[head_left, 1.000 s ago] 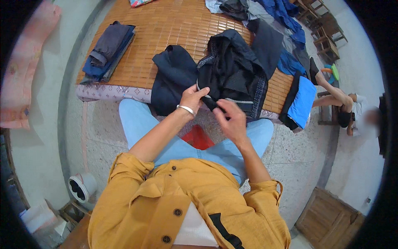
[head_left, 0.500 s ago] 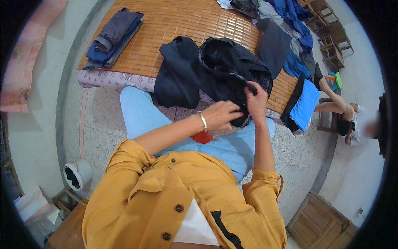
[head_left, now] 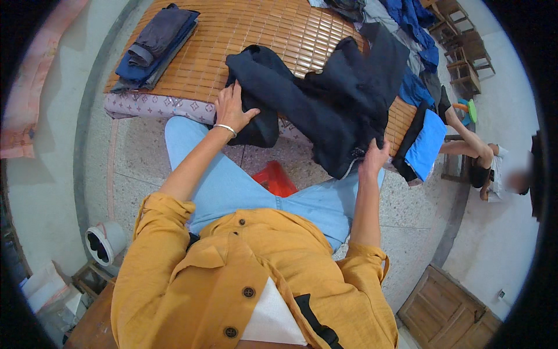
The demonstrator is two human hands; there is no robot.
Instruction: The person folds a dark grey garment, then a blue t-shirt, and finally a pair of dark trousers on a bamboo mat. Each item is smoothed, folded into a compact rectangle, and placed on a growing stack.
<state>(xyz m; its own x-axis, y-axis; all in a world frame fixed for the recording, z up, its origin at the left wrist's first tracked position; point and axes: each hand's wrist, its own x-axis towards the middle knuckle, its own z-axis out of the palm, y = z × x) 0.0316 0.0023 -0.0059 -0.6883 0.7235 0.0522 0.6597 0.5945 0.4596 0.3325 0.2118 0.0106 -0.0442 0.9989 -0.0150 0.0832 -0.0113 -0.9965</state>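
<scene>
Black trousers (head_left: 325, 104) lie rumpled over the front edge of the bed, one leg stretching left and part hanging off the edge. My left hand (head_left: 232, 110) rests on the left leg's cloth, its fingers extended and the thumb apart. At the right, my right hand (head_left: 375, 158) is closed on the lower edge of the trousers, near a light-coloured trim; its fingertips are partly hidden by the cloth.
The bed has a bamboo mat (head_left: 232, 29). Folded clothes (head_left: 157, 46) are stacked at left; loose clothes (head_left: 407, 29) are heaped at far right. A blue folded garment (head_left: 425, 145) lies at the right corner. A red object (head_left: 274, 179) is below, and a seated person (head_left: 494, 168) is at right.
My hands have moved apart, the left one leftward onto the trouser leg, the right slightly down and right. The trousers' bunched opening has been turned over, and the cloth now lies more spread out.
</scene>
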